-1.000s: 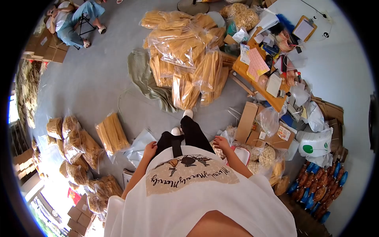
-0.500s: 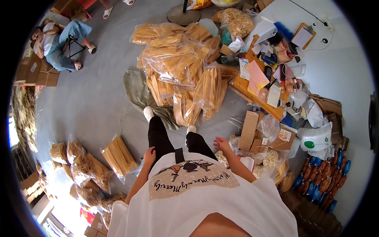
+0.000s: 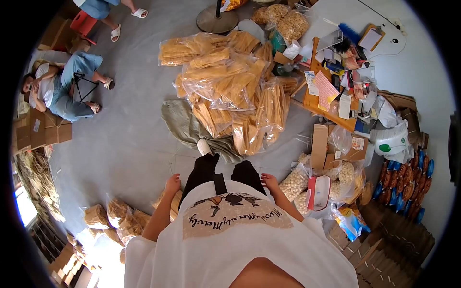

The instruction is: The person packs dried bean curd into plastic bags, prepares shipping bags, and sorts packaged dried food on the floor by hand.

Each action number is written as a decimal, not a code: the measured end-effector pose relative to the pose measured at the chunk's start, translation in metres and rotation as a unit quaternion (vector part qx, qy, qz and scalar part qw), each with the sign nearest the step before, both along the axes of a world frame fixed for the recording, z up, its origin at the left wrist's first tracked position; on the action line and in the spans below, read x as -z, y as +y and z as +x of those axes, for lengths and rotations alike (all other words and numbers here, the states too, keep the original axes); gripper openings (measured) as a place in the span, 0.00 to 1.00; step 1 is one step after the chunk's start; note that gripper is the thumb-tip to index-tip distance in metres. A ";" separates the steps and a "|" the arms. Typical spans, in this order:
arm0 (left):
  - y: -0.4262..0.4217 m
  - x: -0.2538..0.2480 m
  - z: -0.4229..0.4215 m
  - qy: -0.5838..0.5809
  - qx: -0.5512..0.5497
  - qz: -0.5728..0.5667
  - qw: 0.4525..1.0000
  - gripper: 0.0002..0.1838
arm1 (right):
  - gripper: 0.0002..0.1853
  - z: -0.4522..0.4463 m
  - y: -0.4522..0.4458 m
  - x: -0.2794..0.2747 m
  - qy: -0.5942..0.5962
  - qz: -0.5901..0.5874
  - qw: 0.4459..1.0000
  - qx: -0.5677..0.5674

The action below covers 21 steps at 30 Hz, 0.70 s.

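My left hand (image 3: 173, 182) hangs beside my left thigh, its fingers loose and nothing visible in it. On the other side, my right hand (image 3: 269, 182) is held off my right thigh with fingers slightly apart, holding nothing. Past my feet lies a heap of clear plastic bags (image 3: 221, 79) packed with long, flat, yellowish dried sticks, partly on a grey-green cloth sack (image 3: 185, 125). Nearest my right hand are clear bags of pale round pieces (image 3: 294, 184) and an open red-and-white box (image 3: 319, 193). A bag of yellowish sticks (image 3: 175, 204) is partly hidden behind my left arm.
A cluttered wooden desk (image 3: 314, 103) and an open cardboard box (image 3: 320, 144) stand at right. Brown bags (image 3: 127, 223) lie at lower left. One person (image 3: 77, 89) sits by cartons (image 3: 41, 129) at left; another person's legs (image 3: 108, 21) show above. A round stand base (image 3: 217, 22) is beyond the heap.
The view has shifted, with the heap now further right. My right hand has come in closer to my thigh. More of the second person's legs shows at the top.
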<state>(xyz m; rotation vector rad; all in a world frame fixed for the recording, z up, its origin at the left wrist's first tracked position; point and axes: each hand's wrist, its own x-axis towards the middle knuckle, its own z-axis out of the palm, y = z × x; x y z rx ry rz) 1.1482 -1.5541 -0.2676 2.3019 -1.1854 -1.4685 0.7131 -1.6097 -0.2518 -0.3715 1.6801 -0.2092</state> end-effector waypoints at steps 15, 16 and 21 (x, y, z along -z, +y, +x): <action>-0.135 0.005 0.028 0.008 -0.053 -0.097 0.994 0.24 | 0.17 0.065 -0.091 0.049 0.017 -0.078 0.997 0.003; -0.141 0.007 0.036 0.010 -0.051 -0.100 0.994 0.24 | 0.17 0.076 -0.096 0.047 0.017 -0.070 0.997 0.013; -0.192 0.026 0.098 -0.028 0.132 0.024 0.991 0.26 | 0.16 0.131 -0.166 0.068 -0.005 -0.126 0.989 0.073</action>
